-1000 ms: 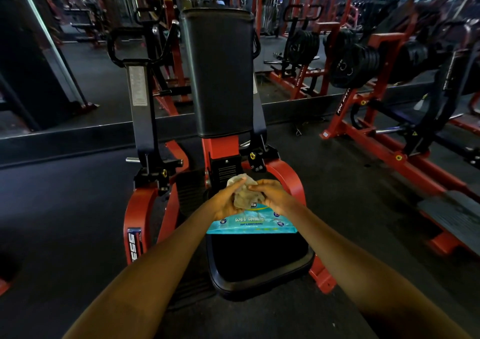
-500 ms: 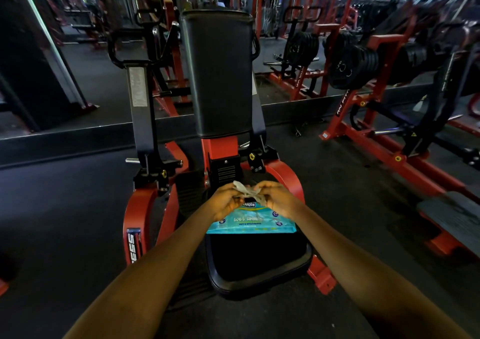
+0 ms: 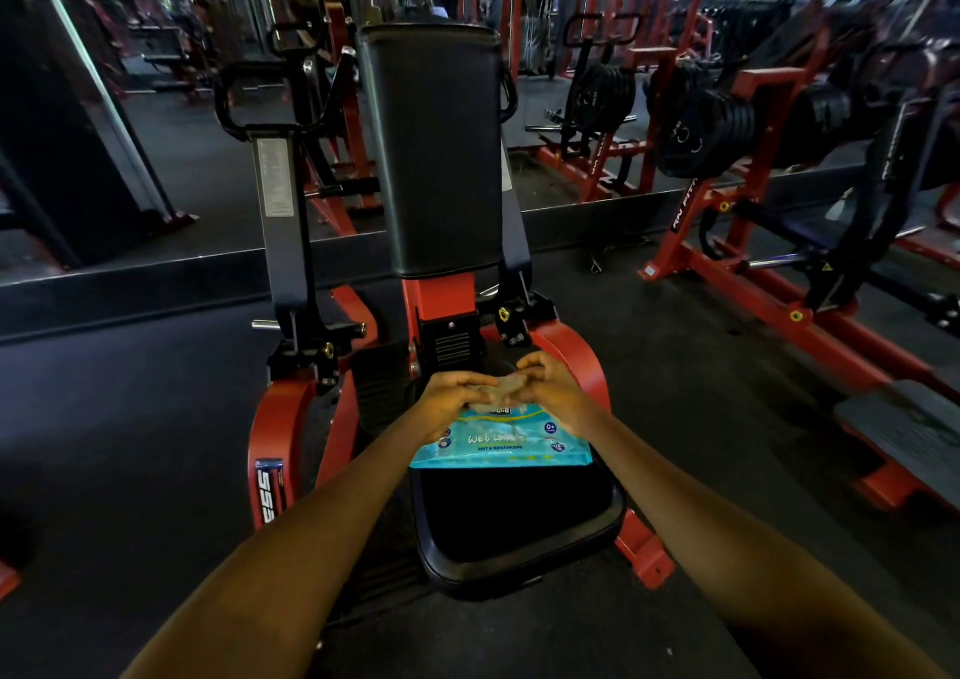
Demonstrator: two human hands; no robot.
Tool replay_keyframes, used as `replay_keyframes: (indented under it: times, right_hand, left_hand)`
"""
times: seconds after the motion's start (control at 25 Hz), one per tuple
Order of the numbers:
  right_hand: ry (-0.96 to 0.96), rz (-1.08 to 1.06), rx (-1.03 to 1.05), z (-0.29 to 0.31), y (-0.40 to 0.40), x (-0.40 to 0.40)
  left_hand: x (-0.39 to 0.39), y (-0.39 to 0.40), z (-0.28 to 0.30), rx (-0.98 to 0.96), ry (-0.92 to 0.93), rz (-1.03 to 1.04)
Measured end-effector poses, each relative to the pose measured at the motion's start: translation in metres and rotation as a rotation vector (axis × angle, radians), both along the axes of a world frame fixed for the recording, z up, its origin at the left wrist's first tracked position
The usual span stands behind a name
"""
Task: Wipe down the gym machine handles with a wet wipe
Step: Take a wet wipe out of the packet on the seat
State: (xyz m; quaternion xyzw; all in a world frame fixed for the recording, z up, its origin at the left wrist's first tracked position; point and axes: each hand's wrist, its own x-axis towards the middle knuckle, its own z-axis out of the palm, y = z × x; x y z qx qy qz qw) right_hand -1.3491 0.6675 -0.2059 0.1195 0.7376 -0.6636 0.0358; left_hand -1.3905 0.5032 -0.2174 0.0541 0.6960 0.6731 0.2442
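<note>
Your left hand (image 3: 451, 398) and right hand (image 3: 555, 391) cover most of the wet wipe (image 3: 500, 388), so you see only a crumpled patch between them. They also hide the top edge of the wipes pack (image 3: 501, 442), whose print blurs mid-word. Both your forearms run off the bottom edge. The handle (image 3: 231, 101) at upper left is dim, and the weight plates (image 3: 719, 124) at right are smeared.
</note>
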Motion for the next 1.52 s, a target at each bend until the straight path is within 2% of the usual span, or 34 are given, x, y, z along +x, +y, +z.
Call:
replay_keyframes:
  times: [0.2, 0.4, 0.56, 0.72, 0.88, 1.0, 1.2, 1.36, 1.44, 1.52]
  right_hand:
    - [-0.111, -0.228, -0.456, 0.004, -0.011, -0.006]
    - [-0.181, -0.15, -0.495, 0.006, -0.022, -0.009]
    - [-0.176, -0.159, -0.536, 0.007, -0.03, -0.017]
    - [-0.281, -0.123, -0.609, 0.012, -0.046, -0.025]
    - [-0.318, -0.157, -0.48, 0.008, -0.07, -0.042]
    - [-0.224, -0.112, -0.243, 0.011, -0.099, -0.051]
    - [-0.089, 0.139, 0.098, 0.01, -0.152, -0.058]
    - [-0.062, 0.37, 0.212, 0.004, -0.2, -0.069]
    - [-0.039, 0.496, 0.235, 0.005, -0.228, -0.071]
    - [-0.001, 0.596, 0.264, 0.007, -0.257, -0.068]
  left_hand:
    - [-0.001, 0.0, 0.0, 0.004, 0.094, 0.119]
    - [-0.002, -0.007, -0.001, -0.035, 0.164, 0.151]
    - [-0.008, -0.013, -0.002, -0.009, 0.123, 0.194]
    - [-0.012, -0.021, -0.001, -0.052, 0.145, 0.222]
    - [-0.013, -0.046, 0.006, -0.109, 0.101, 0.305]
    - [-0.019, -0.082, 0.007, -0.294, 0.167, 0.47]
    - [-0.005, -0.149, 0.015, -0.758, 0.197, 0.421]
    - [0.031, -0.177, 0.043, -0.911, 0.129, 0.365]
    - [0.05, -0.213, 0.022, -0.992, 0.025, 0.358]
    - [0.078, -0.244, 0.011, -0.977, -0.097, 0.414]
